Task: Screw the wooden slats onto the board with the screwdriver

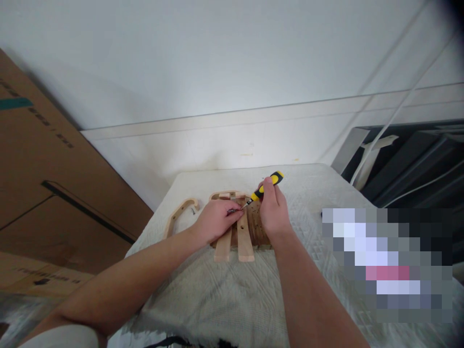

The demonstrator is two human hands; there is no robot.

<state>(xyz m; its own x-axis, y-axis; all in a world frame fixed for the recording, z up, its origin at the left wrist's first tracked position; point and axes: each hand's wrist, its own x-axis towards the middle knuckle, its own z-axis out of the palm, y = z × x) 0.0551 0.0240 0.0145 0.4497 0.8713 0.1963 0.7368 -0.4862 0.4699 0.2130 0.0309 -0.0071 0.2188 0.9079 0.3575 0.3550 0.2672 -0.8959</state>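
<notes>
My right hand (274,205) is wrapped around the yellow and black handle of a screwdriver (258,194), which slants down to the left. Its tip comes close to the fingers of my left hand (217,218). Those fingers pinch a small dark metal piece (232,210), too small to make out fully, over the pale wooden strips. One wooden strip (245,244) with a hole lies beside another strip (222,249), both on a brown wooden block (261,227). A curved wooden piece (177,211) with holes lies left of my left hand.
A small screw (193,211) lies by the curved piece. A pale quilted cloth (217,295) covers the table against the white wall (217,140). A large cardboard box (72,183) stands at left, dark panels (416,164) at right. A blurred-out patch (384,266) hides the lower right.
</notes>
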